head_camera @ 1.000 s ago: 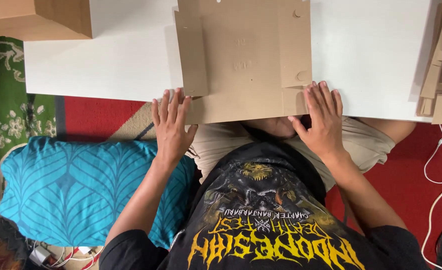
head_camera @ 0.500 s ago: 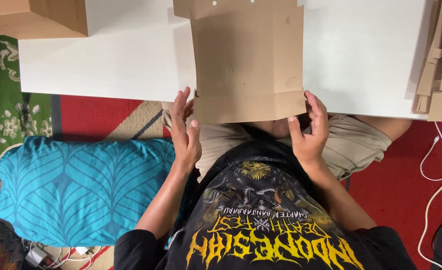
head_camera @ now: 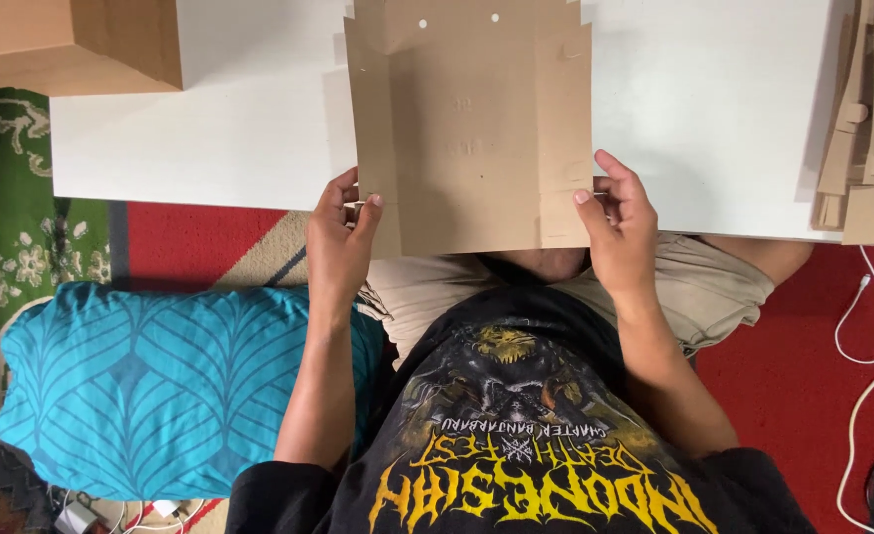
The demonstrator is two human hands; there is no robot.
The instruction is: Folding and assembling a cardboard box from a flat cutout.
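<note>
A flat cardboard sheet [head_camera: 471,129] lies on a white table [head_camera: 724,109], its near edges pinched by the left hand [head_camera: 340,242] and right hand [head_camera: 620,227].

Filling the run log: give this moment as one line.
left hand: grips flat cardboard box blank, left edge | right hand: grips right edge | blank: overhangs white table

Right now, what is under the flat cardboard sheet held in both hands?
The white table lies under most of the cardboard sheet; its near edge overhangs the person's lap. Whatever lies on the covered tabletop is hidden.
</note>
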